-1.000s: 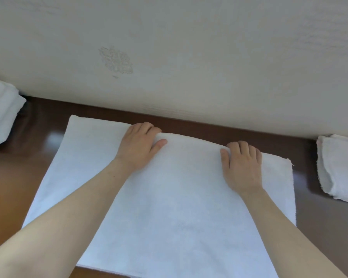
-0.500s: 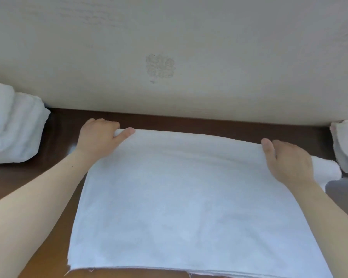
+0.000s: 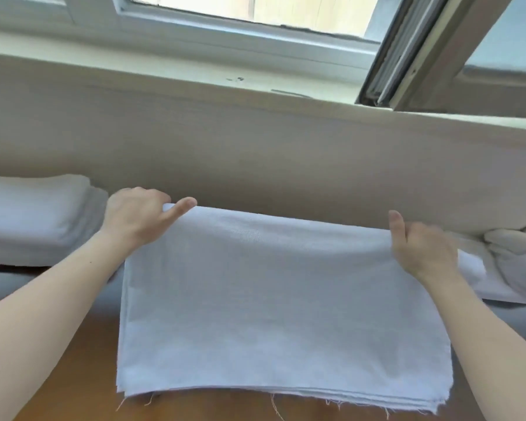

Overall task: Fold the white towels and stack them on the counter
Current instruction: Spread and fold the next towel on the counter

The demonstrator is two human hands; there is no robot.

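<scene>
A white towel (image 3: 280, 314), folded into several layers, hangs lifted by its far fold with its frayed near edge low over the brown counter (image 3: 82, 387). My left hand (image 3: 140, 217) grips the fold's left corner, thumb on top. My right hand (image 3: 419, 247) grips the right corner, fingers curled behind the cloth. A stack of folded white towels (image 3: 34, 220) sits at the left against the wall. A loose heap of white towels (image 3: 510, 262) lies at the right.
A beige wall (image 3: 255, 153) rises directly behind the counter. Above it runs a window sill with a white-framed window (image 3: 255, 22), its sash (image 3: 407, 56) swung open at the upper right.
Both hands slid outward along the far fold to its corners and lifted it off the counter. My head tilted up, bringing the window into view.
</scene>
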